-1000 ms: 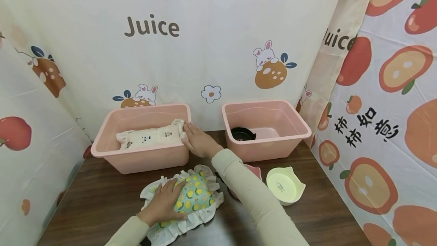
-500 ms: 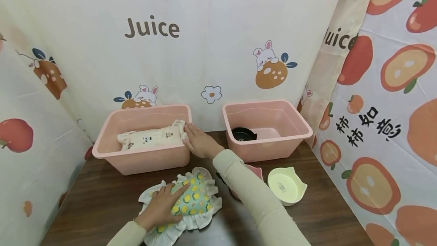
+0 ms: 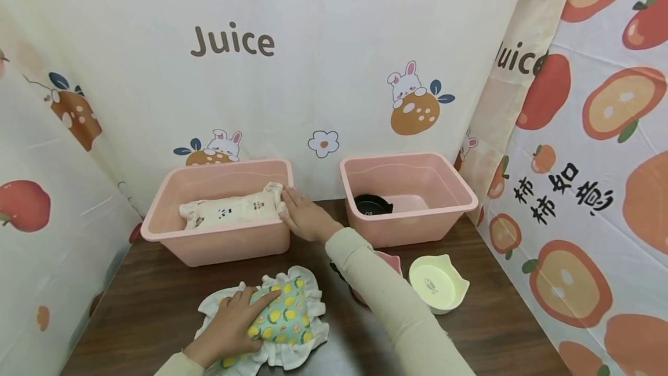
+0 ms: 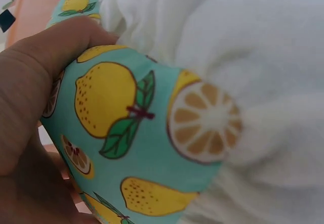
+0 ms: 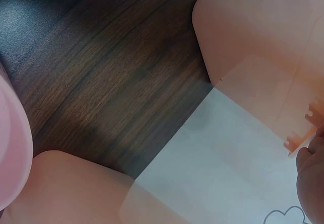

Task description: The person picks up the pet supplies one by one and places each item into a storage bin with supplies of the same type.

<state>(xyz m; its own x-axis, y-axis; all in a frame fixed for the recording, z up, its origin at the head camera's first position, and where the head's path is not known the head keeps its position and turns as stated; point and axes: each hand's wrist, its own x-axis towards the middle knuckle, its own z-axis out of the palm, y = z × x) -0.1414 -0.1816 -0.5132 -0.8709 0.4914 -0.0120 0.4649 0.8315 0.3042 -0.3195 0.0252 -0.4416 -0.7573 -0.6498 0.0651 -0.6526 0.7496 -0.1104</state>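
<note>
My left hand [image 3: 228,325] grips a lemon-print cloth piece with white ruffles [image 3: 284,312] on the table. In the left wrist view its thumb lies over the teal fabric [image 4: 147,148] and the other fingers go beneath. My right hand [image 3: 309,213] lies with extended fingers at the right end of the left pink bin [image 3: 224,248]. Its fingertips are by the rim and the end of a cream printed cloth [image 3: 240,209] inside. Only part of the right hand [image 5: 311,178] shows at the edge of the right wrist view.
A second pink bin [image 3: 412,228] stands at the right, with a black bowl [image 3: 373,204] inside. In front of it are a pale green cat-eared bowl [image 3: 437,283] and a pink bowl [image 3: 390,261], partly hidden by my right sleeve. Printed curtains [image 3: 323,74] enclose the dark wooden table [image 3: 156,300].
My left hand has drawn the lemon-print cloth toward me and to the left. My right hand has stayed at the end of the left bin.
</note>
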